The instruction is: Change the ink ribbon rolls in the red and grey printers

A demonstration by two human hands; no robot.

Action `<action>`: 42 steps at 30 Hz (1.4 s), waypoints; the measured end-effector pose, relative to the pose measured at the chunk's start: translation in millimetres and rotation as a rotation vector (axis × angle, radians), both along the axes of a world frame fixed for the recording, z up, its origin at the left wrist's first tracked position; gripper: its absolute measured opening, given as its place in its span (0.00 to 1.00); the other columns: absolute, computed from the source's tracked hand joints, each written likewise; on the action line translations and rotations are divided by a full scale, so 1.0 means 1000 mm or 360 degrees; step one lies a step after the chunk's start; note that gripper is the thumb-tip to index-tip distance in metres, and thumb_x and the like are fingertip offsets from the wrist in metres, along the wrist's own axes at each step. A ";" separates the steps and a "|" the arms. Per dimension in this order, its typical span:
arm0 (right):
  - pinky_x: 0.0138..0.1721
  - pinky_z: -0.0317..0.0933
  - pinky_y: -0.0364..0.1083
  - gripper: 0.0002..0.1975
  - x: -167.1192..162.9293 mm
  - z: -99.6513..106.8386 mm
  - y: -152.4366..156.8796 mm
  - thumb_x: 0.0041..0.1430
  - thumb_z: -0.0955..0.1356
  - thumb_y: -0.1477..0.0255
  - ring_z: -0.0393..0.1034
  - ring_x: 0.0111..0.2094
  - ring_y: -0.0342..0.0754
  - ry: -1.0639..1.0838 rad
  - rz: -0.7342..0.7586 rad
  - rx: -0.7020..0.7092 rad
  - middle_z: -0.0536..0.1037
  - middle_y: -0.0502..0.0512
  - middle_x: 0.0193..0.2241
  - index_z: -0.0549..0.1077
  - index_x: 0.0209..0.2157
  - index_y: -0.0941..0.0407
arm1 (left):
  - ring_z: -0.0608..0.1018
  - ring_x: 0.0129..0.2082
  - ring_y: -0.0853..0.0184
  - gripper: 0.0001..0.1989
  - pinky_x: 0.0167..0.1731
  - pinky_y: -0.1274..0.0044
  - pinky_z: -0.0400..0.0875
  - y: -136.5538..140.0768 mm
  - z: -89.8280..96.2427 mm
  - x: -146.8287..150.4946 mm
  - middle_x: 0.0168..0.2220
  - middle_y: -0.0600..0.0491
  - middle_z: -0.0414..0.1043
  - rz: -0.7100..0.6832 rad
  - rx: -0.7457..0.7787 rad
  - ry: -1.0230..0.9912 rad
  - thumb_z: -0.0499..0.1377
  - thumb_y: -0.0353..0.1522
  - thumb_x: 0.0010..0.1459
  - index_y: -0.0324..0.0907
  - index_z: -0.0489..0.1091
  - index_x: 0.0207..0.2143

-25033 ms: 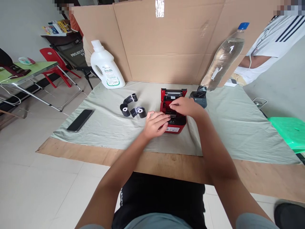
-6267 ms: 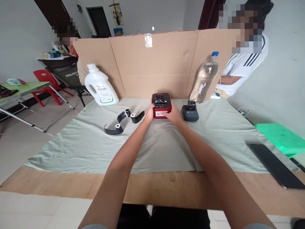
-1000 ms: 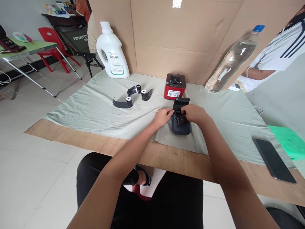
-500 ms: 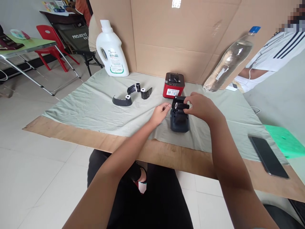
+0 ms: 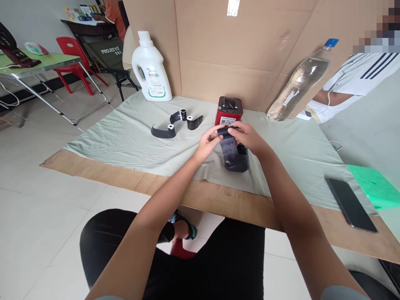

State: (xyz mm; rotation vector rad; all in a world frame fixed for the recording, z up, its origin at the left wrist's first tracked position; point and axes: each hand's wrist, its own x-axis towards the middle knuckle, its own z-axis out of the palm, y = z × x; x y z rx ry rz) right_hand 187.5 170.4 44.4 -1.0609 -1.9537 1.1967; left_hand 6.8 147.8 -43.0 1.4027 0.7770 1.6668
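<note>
My left hand point(image 5: 209, 143) and my right hand point(image 5: 248, 136) are both closed on a black paper roll point(image 5: 229, 146), one at each end. Its loose strip hangs down toward me, over a small dark printer point(image 5: 239, 166) on the cloth. The strip and my right hand hide much of that printer. Just behind my hands stands a red and black printer point(image 5: 229, 109) with a white label on its front. To the left lie several partly unwound black rolls point(image 5: 168, 131) with white cores.
A white detergent bottle point(image 5: 153, 71) and a clear blue-capped bottle point(image 5: 301, 83) stand before the cardboard backing point(image 5: 212, 46). A black phone point(image 5: 351, 204) lies near the right edge of the cloth-covered table point(image 5: 118, 137). A person point(image 5: 362, 77) is at the far right.
The roll has come up out of the dark printer and toward me, with its strip now unwound. My left hand has closed on its left end. My legs have shifted.
</note>
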 end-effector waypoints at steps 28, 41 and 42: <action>0.40 0.71 0.49 0.22 -0.008 -0.015 0.001 0.49 0.77 0.72 0.76 0.40 0.49 0.0534 0.0024 -0.0455 0.81 0.55 0.41 0.77 0.47 0.56 | 0.71 0.65 0.54 0.31 0.55 0.70 0.70 -0.011 0.020 -0.024 0.66 0.42 0.67 0.0033 0.0235 0.0668 0.71 0.51 0.54 0.45 0.72 0.54; 0.24 0.56 0.43 0.11 -0.011 -0.017 -0.001 0.58 0.70 0.73 0.65 0.18 0.42 -0.0111 -0.0232 -0.0014 0.71 0.47 0.17 0.67 0.23 0.55 | 0.77 0.48 0.62 0.34 0.50 0.71 0.73 -0.001 0.004 -0.023 0.51 0.47 0.74 0.0220 0.0154 0.0832 0.74 0.40 0.51 0.43 0.71 0.59; 0.24 0.56 0.43 0.11 -0.012 -0.017 -0.002 0.58 0.69 0.73 0.66 0.18 0.42 -0.0145 -0.0274 0.0032 0.70 0.46 0.17 0.67 0.23 0.55 | 0.77 0.46 0.62 0.34 0.49 0.72 0.73 -0.001 0.003 -0.023 0.50 0.47 0.73 0.0249 0.0171 0.0870 0.74 0.39 0.51 0.43 0.71 0.59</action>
